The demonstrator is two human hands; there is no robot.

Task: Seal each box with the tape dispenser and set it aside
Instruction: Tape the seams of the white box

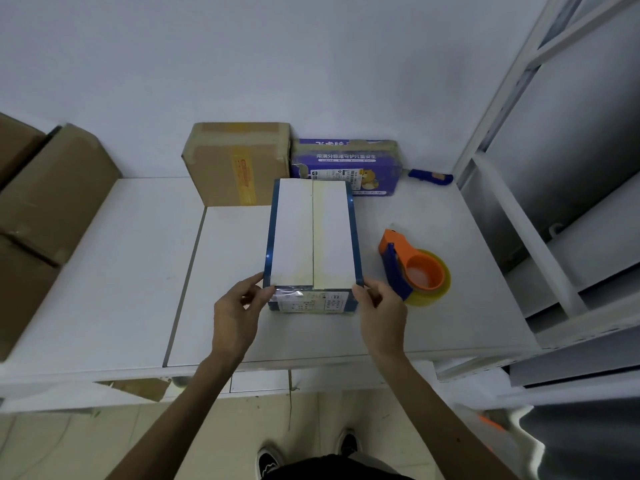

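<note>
Grips white box (313, 233) at near corners with left hand (239, 308) and right hand (381, 308), fingers curled round each corner; tape dispenser (412, 268) just right of right fingers

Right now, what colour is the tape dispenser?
The tape dispenser is orange with a blue grip; head view.

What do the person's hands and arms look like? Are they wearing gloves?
No gloves. The left hand and right hand are bare, with no ring, watch or bracelet that I can see. The left forearm and right forearm are bare too; no sleeve shows anywhere in the picture.
</note>
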